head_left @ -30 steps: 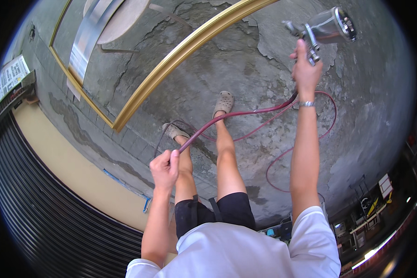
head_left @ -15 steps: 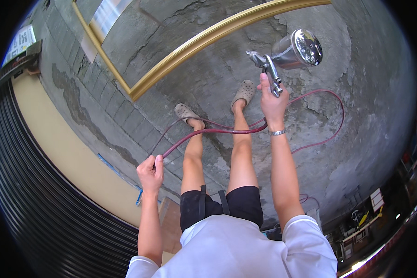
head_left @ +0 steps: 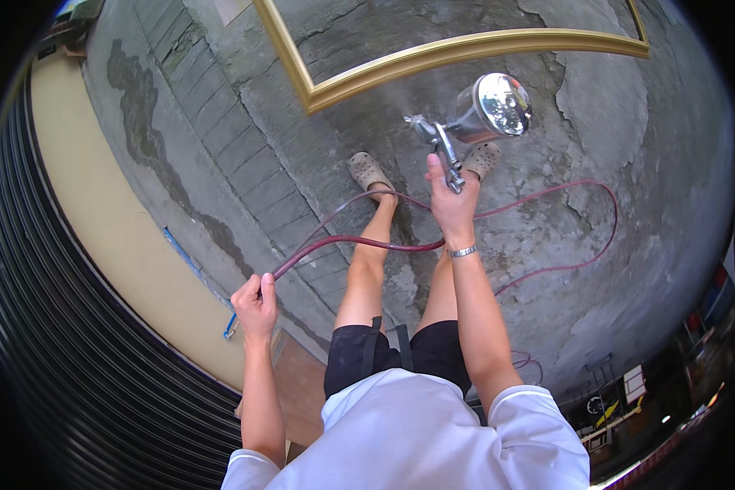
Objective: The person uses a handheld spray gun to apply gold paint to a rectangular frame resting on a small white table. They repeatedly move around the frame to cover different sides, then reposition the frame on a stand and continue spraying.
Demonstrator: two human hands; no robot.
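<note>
My right hand (head_left: 454,200) is wrapped round the handle of a silver spray gun (head_left: 444,147), whose round, shiny metal cup (head_left: 492,108) sticks out to the right. A faint mist shows by the nozzle, which points left. From the gun's handle a dark red air hose (head_left: 359,240) runs left to my left hand (head_left: 256,305), closed round it with the thumb on top. Beyond the gun lies a gold picture frame (head_left: 465,47), its near-left corner towards me. Between the gun's nozzle and the frame's near side there is a gap.
More hose (head_left: 604,237) loops over the cracked concrete floor (head_left: 580,310) on the right. A black ribbed shutter (head_left: 82,343) and a beige strip (head_left: 114,212) line the left. Cluttered gear (head_left: 621,408) stands at the lower right. My feet wear beige clogs (head_left: 370,172).
My right hand and the spray gun have moved left and slightly down in view. The frame's corner now appears farther right and higher. My left hand keeps its hold on the hose.
</note>
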